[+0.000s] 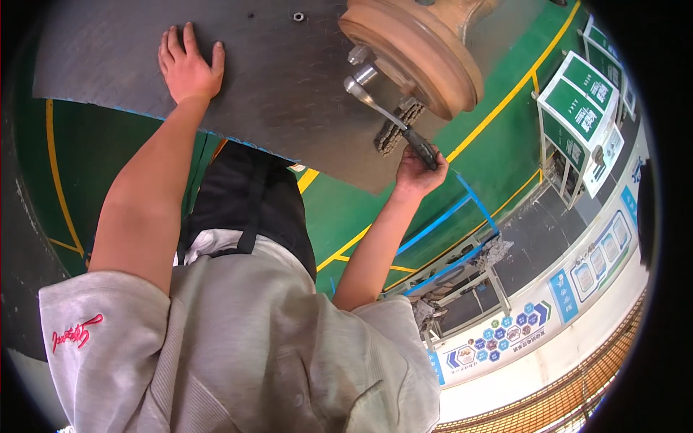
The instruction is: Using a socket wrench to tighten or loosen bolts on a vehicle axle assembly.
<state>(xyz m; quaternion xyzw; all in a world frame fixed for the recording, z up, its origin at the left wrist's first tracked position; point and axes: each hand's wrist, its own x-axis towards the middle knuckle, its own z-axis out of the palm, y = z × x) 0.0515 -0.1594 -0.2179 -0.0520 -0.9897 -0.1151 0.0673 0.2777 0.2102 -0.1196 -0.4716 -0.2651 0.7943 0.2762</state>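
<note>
One large grey textured plate [274, 79] fills the upper left and centre of the frame, with green painted floor [498, 151] and its yellow lines below and to the right. Mounted at upper centre is a rust-coloured brake disc and hub [419, 54], with two silver studs or sockets [361, 65] projecting at its lower left edge. A dark, ribbed brake pad or caliper piece [395, 130] sits just below the disc rim.

The left hand [189, 66] lies flat on the plate at upper left, fingers spread, holding nothing. The right hand [419, 173], centre right, is clenched around the black handle of a ratchet wrench [390, 117], whose head meets the lower silver stud.

Judgement: work on the fasteners is under way, not finished. The wrench is engaged, and the disc is seated on the hub. One loose nut [298, 16] rests on the plate at top centre. Whether fasteners are going on or coming off cannot be told.
</note>
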